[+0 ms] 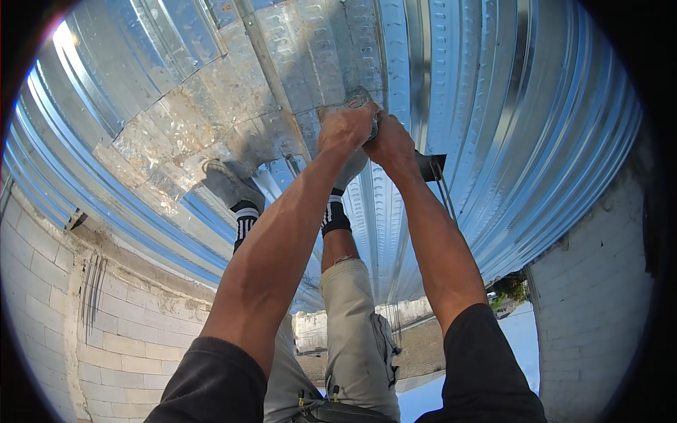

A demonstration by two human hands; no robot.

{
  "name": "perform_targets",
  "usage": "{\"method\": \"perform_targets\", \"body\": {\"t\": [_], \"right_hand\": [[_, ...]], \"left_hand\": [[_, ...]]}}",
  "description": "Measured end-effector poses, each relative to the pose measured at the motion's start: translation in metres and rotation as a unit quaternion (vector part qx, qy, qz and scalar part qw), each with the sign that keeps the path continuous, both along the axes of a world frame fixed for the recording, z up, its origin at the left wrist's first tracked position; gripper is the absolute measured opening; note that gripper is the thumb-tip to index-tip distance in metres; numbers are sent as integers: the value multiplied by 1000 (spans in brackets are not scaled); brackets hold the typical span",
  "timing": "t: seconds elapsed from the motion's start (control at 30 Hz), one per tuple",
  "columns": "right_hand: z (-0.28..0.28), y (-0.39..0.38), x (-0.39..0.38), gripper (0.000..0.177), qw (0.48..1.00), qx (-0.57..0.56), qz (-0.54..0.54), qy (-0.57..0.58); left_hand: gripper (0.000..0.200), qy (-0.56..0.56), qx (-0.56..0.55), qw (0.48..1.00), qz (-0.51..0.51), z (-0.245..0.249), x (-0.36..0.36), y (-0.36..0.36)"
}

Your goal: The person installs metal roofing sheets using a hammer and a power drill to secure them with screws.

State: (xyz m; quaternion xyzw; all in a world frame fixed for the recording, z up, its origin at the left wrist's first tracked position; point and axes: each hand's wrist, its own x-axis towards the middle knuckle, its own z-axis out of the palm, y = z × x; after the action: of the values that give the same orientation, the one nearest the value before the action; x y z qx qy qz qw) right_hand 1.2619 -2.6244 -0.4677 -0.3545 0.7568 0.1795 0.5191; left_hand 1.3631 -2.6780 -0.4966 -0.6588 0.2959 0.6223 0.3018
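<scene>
My left hand (345, 129) and my right hand (391, 143) are close together in front of me, fingers curled around a small greyish, shiny thing (359, 97). Most of that thing is covered by my fingers, and its kind cannot be made out. Beneath the hands lies ribbed metal decking (458, 99). A grey shoe (236, 189) rests at the left, by a strip of stained sheet metal (204, 116). My other shoe (352, 169) is partly hidden behind my left wrist.
Beside my right wrist is a dark rectangular patch (431, 168) with thin rods (444, 194) running from it. Block walls stand at the left (127, 331) and right (592, 310). Thin bars (92, 289) show against the left wall. The decking has raised ribs.
</scene>
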Motion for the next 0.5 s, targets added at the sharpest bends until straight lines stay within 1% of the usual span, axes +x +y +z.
{"method": "perform_targets", "body": {"t": [0.1, 0.17, 0.3, 0.37, 0.5], "right_hand": [[-4, 4, -7, 52, 999, -21, 32, -4], [-1, 8, -12, 53, 999, -30, 44, -3], [-6, 14, -7, 56, 1000, -6, 26, 1], [-2, 8, -7, 57, 1000, 4, 19, -3], [-5, 18, -8, 56, 1000, -15, 17, -2]], "left_hand": [[72, -43, -26, 999, -2, -2, -13, 10], [74, -40, -40, 998, -3, 1, -18, 16], [78, 7, -23, 1000, 1, 11, -7, 10], [78, 13, -27, 1000, -6, 12, -6, 9], [77, 3, -49, 998, -29, 19, -10, 11]]}}
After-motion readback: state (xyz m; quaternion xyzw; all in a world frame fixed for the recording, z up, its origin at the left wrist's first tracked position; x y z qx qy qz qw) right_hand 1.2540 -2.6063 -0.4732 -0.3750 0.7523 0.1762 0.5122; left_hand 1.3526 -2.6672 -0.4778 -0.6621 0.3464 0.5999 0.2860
